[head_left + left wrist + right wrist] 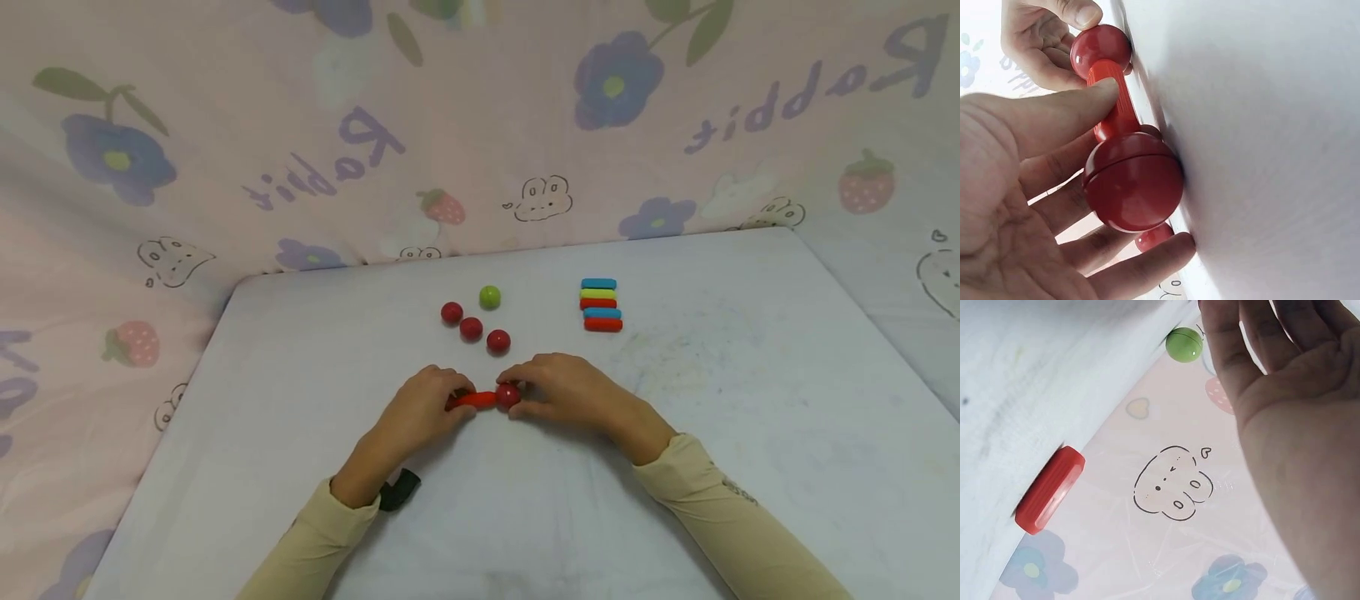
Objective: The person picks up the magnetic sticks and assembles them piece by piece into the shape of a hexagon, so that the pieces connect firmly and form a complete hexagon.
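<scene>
Rod [483,401] gripped by the left hand [426,406] touches a red ball [507,396] that the right hand [564,390] seemingly pinches.

1. A white-topped table [712,433] spreads wide, with faint smudges [648,340] on its surface toward the right edge.
2. Pale pink fabric [465,117] rises as a wall behind the far edge and also lines the left and right edges.
3. Its print shows blue-purple flowers [618,83], strawberries [866,185], outlined rabbit faces [538,202] and reversed purple "Rabbit" lettering [810,87].
4. Soft light falls on the tabletop; the fabric darkens near the far left corner.
</scene>
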Demonstrator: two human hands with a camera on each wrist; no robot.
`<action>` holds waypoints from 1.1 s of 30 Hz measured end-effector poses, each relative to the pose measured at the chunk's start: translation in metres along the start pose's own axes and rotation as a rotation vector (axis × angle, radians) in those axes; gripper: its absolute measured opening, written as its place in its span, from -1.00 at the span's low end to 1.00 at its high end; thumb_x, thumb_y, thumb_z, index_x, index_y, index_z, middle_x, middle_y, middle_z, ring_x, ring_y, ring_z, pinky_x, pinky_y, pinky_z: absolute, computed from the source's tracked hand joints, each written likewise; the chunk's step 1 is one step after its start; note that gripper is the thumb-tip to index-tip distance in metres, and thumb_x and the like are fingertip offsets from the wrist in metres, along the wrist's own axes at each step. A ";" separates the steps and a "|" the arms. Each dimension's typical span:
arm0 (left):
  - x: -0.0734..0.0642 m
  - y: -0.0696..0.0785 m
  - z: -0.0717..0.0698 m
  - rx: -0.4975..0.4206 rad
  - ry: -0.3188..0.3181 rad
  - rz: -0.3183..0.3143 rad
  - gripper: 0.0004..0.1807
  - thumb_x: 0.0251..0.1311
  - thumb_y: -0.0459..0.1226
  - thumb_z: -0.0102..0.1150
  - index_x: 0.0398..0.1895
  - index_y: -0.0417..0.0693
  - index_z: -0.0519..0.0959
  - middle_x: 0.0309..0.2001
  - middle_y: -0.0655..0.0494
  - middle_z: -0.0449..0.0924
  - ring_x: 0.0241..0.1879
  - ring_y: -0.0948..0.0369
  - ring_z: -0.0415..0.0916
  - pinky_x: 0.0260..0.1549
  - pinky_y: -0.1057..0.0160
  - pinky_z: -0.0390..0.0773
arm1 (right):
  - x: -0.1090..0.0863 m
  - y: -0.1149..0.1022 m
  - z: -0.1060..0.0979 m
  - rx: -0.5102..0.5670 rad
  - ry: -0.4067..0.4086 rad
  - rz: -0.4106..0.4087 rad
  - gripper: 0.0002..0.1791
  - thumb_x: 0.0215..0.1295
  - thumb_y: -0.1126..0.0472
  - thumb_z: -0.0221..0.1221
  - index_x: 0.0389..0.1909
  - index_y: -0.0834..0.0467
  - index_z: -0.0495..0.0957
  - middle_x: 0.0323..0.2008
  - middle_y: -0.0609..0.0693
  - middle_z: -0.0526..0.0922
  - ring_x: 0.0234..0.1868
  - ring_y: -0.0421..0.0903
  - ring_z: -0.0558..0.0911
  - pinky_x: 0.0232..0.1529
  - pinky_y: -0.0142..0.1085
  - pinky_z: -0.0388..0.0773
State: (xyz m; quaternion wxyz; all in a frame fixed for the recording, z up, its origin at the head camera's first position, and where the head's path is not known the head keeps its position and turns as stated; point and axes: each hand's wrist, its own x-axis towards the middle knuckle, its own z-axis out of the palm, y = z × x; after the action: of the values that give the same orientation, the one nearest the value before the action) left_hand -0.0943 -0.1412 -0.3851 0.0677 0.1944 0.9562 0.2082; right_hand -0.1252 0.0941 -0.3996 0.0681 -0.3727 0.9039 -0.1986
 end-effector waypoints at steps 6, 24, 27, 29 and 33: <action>0.001 -0.005 0.000 -0.018 0.003 -0.039 -0.77 0.11 -0.26 0.44 -0.14 -0.04 0.73 -0.29 0.14 0.69 -0.31 0.22 0.47 -0.21 0.20 0.56 | 0.002 0.001 0.001 -0.037 0.001 -0.025 -0.52 0.19 -0.02 0.39 0.13 -0.02 0.63 -0.06 -0.17 0.73 -0.08 -0.18 0.64 0.02 -0.22 0.62; 0.001 -0.004 -0.003 0.001 0.003 -0.062 -0.73 0.09 -0.24 0.46 -0.09 0.02 0.74 -0.29 0.18 0.69 -0.33 0.24 0.48 -0.25 0.22 0.53 | 0.001 -0.004 0.001 -0.078 -0.004 -0.005 -0.55 0.22 -0.02 0.36 0.12 0.00 0.61 -0.09 -0.12 0.72 -0.05 -0.14 0.64 0.04 -0.20 0.63; 0.001 -0.003 -0.003 -0.013 0.019 -0.070 -0.73 0.07 -0.23 0.48 -0.12 0.02 0.75 -0.33 0.19 0.68 -0.37 0.25 0.47 -0.31 0.25 0.50 | 0.001 -0.005 0.001 -0.081 0.003 -0.010 -0.55 0.22 -0.02 0.36 0.11 0.01 0.60 -0.10 -0.12 0.72 -0.06 -0.14 0.64 0.02 -0.21 0.63; 0.001 -0.003 -0.003 -0.019 0.031 -0.074 -0.74 0.06 -0.23 0.48 -0.14 0.02 0.76 -0.34 0.19 0.68 -0.38 0.26 0.47 -0.33 0.27 0.49 | 0.001 -0.005 0.001 -0.083 0.010 -0.017 -0.55 0.22 -0.02 0.36 0.11 0.01 0.61 -0.11 -0.12 0.72 -0.07 -0.14 0.64 0.01 -0.21 0.63; 0.000 -0.003 -0.004 -0.020 0.046 -0.077 -0.75 0.04 -0.23 0.50 -0.17 0.02 0.77 -0.35 0.19 0.69 -0.39 0.26 0.46 -0.34 0.27 0.48 | 0.002 -0.006 0.002 -0.087 0.025 -0.028 -0.57 0.23 -0.02 0.36 0.09 0.02 0.61 -0.13 -0.13 0.72 -0.09 -0.15 0.64 0.00 -0.22 0.63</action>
State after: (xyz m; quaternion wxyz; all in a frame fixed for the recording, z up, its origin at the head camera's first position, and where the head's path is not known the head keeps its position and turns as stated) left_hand -0.0963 -0.1456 -0.3830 0.0555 0.1519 0.9622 0.2192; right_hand -0.1224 0.0884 -0.3995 0.0375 -0.3856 0.9071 -0.1648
